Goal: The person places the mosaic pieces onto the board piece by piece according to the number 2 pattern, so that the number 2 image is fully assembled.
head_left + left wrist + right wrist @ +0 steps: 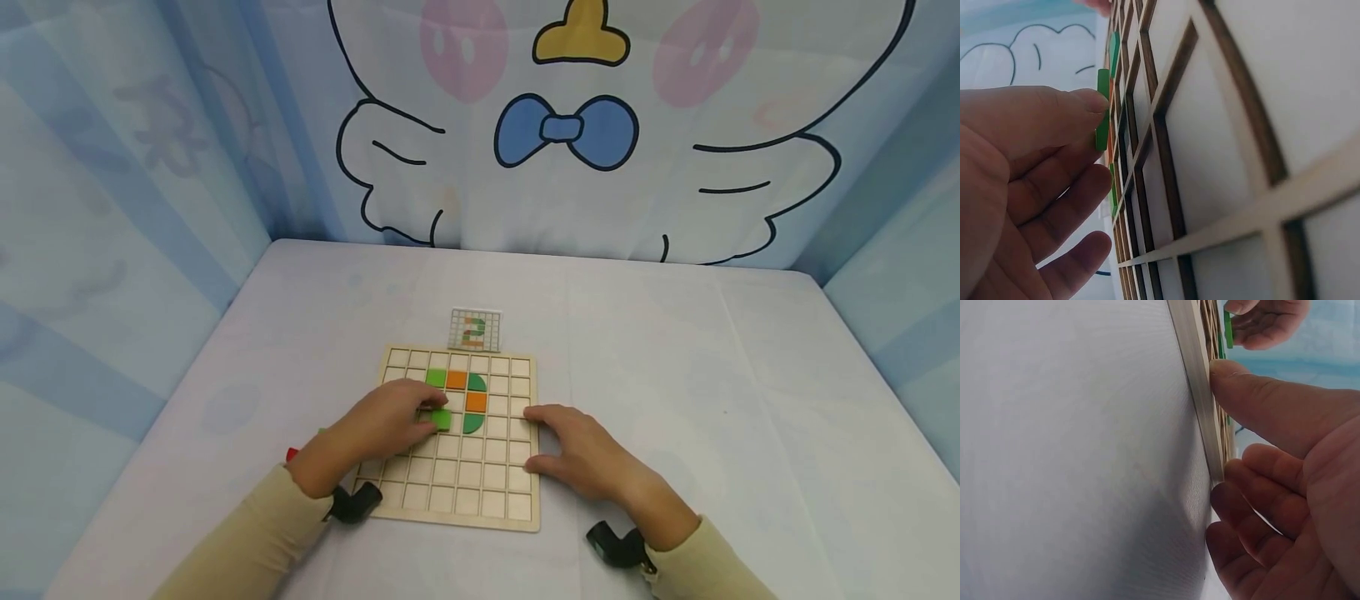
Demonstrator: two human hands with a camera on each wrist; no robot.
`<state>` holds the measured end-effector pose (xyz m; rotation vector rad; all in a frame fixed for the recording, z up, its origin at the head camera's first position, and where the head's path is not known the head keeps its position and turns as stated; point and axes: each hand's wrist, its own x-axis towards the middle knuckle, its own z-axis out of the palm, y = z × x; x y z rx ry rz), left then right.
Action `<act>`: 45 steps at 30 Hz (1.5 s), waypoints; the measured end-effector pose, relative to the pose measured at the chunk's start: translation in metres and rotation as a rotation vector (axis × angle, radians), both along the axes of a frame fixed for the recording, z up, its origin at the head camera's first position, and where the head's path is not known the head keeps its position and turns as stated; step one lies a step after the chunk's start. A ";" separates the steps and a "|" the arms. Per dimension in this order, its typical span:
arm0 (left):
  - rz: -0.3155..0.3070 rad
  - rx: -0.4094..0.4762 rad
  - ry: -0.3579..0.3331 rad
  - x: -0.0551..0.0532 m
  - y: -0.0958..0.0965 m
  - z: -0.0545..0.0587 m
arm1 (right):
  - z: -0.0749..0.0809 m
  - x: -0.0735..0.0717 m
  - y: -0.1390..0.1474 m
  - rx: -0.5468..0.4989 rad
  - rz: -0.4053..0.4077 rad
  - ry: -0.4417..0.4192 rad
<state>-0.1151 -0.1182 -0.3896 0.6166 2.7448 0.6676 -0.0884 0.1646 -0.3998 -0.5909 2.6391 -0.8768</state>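
Beige sleeves (240, 542) flanked the board's (495, 504) near side. Above it, the left grip (390, 417) pinched a green square (442, 419), best lowered level; the right grip (581, 450), loosely spread, touched its right edge.

Prob. a small fabric-lined booth, play nook or filming corner; can't tell if it's in a home, school or studio. Beyond both hands hangs a printed backdrop (555, 208) w/ a big cartoon figure, blue bow (561, 128) incl. Blue-and-white cloth also rises L of the left hand (386, 417) (left panel (112, 250)) & R of the right hand (577, 446) (right panel (911, 267)). Under them: white-covered table (675, 350). Grid board (471, 475) w/ coloured tiles (457, 380) by the hands, pattern card (475, 330) just beyond: kids' puzzle stuff.
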 end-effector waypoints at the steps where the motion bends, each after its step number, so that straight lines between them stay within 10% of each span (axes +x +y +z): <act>1: -0.003 -0.002 0.003 0.000 0.001 0.000 | 0.000 0.000 0.000 0.001 -0.002 -0.002; 45: -0.096 0.011 0.032 0.000 0.011 -0.002 | -0.003 0.000 0.000 0.013 0.014 0.031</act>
